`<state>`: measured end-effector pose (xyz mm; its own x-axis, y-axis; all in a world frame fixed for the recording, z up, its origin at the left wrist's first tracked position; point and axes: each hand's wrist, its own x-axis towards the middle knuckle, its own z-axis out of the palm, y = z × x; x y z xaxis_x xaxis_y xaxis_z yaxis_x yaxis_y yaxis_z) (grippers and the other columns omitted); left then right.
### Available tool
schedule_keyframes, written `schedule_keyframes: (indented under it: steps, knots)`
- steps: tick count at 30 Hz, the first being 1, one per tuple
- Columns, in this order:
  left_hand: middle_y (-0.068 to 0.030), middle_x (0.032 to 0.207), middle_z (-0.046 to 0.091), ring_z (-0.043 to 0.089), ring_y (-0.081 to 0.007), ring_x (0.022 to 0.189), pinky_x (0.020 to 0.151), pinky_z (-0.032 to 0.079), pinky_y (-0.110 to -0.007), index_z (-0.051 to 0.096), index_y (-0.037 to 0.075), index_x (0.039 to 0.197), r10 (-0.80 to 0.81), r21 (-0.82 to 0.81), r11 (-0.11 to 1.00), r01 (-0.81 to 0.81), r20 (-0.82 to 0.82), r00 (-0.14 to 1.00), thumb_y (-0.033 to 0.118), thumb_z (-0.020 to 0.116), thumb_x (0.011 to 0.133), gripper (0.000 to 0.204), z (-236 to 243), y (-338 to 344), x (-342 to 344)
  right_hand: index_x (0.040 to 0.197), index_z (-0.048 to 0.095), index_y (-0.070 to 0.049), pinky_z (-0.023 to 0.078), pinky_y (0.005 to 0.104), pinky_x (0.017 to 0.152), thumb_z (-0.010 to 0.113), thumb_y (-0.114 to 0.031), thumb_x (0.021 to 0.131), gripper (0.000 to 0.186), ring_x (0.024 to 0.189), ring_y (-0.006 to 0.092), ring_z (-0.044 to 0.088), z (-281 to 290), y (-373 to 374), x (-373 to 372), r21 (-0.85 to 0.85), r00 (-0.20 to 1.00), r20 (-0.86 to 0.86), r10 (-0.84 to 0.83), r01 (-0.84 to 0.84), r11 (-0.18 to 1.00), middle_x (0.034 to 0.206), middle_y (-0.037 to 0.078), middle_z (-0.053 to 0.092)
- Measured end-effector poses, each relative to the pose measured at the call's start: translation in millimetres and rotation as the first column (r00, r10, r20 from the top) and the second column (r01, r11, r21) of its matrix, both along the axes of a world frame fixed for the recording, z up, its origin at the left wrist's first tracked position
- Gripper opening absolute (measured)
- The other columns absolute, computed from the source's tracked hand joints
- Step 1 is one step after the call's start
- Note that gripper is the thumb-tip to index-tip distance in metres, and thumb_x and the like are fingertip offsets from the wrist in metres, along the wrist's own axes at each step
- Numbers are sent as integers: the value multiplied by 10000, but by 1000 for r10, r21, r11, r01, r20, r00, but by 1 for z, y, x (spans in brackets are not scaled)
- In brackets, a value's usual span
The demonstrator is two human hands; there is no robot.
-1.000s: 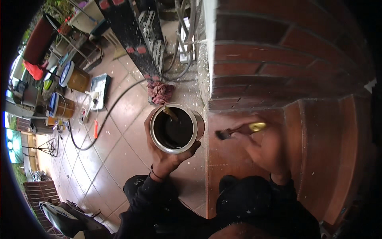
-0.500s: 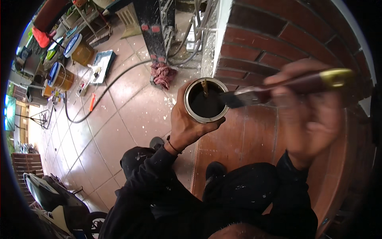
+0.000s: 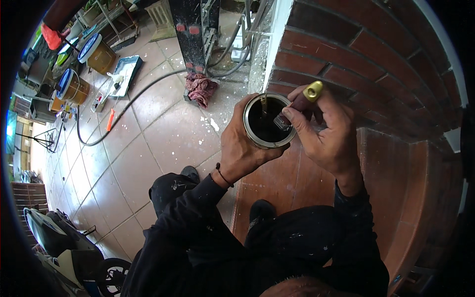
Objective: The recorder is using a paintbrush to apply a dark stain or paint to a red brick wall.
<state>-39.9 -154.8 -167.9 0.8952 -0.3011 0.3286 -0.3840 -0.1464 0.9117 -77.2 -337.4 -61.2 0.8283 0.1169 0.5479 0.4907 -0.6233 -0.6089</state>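
Note:
My left hand (image 3: 241,151) is wrapped round an open metal paint can (image 3: 246,118) with dark liquid inside. A thin stick (image 3: 264,104) leans against the can's inner wall. Closed on the handle of a paintbrush (image 3: 300,101), my right hand (image 3: 324,128) is at the can's right rim. The handle is dark red with a yellow end that points up toward me. The metal band of the brush dips into the can, and its bristles are hidden in there.
A red brick wall (image 3: 321,54) rises ahead on the right above tiled steps (image 3: 316,173). A crumpled reddish rag (image 3: 200,90) lies by a ladder (image 3: 193,34). Buckets (image 3: 99,54), a paint tray (image 3: 126,74) and a black hose (image 3: 143,101) are at left; a motorbike (image 3: 69,247) stands lower left.
My right hand has swung left and brought the brush from beside the can down into its opening, tipping the handle upright. The can has shifted slightly right.

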Motion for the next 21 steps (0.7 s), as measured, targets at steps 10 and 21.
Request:
schedule_keyframes:
  steps: [10,21]
  knots:
    - [-151,1363,677,687,-267,1261,1107,543,-394,425,5,1510,-55,64,996,56,-19,998,250,1008,638,1077,24,-9,21,1160,682,-18,529,242,670,782,-71,1008,189,793,75,675,-13,-33,6,420,992,-105,-68,106,901,948,31,725]
    - [-169,1320,714,726,-324,1220,1038,585,-415,445,40,1504,-30,68,997,20,143,989,324,1011,651,1063,33,-9,23,1103,701,-119,473,261,660,820,-308,1014,240,749,103,640,-47,-52,16,881,918,-385,94,335,335,956,38,750]
